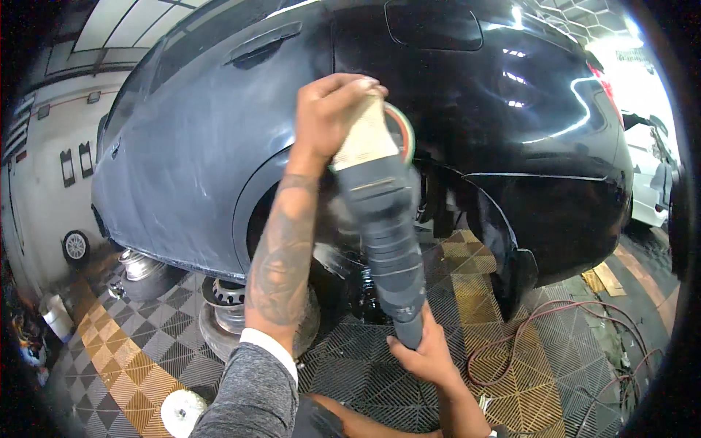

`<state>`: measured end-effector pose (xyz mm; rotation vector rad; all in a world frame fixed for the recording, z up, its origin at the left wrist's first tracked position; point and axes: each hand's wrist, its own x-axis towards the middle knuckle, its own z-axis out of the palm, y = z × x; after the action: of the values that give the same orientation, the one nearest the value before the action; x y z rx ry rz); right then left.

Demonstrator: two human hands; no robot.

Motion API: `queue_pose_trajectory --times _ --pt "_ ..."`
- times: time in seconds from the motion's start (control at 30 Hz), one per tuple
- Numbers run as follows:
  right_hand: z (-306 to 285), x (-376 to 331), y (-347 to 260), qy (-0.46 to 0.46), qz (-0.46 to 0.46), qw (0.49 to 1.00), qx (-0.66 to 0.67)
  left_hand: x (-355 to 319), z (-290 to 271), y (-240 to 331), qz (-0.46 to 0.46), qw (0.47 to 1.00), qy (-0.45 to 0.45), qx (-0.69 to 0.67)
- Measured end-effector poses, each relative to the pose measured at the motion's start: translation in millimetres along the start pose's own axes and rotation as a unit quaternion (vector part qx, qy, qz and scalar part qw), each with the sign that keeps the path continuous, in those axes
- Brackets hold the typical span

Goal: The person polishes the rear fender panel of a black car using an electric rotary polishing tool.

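Centre frame, two bare hands are working one grey polishing machine [385, 219] against the rear wheel arch of a dark car [219, 139]. Left hand [332, 109] is pressing down on the machine's head, fingers curled over it; right hand [427, 354] is gripping the tail of the handle, fingers wrapped shut. Two bare wheel rims — one [226, 310] at lower centre, another [139, 266] farther left — are lying under the body. A red hose [577, 328] is looping across the black-and-gold tiled garage floor [131, 350] at lower right.
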<state>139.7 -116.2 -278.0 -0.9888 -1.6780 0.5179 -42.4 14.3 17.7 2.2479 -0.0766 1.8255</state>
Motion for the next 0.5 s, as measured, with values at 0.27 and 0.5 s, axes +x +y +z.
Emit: queue_pose_trajectory --times 0.27,0.5 --pt "36.6 30.5 -5.0 -0.078 -0.077 0.994 0.007 -30.2 -80.3 7.4 -0.107 0.991 0.069 -0.046" --pt "38.1 30.8 -9.3 -0.115 -0.054 0.992 0.026 -33.1 -87.5 8.6 -0.119 0.986 0.097 -0.065"
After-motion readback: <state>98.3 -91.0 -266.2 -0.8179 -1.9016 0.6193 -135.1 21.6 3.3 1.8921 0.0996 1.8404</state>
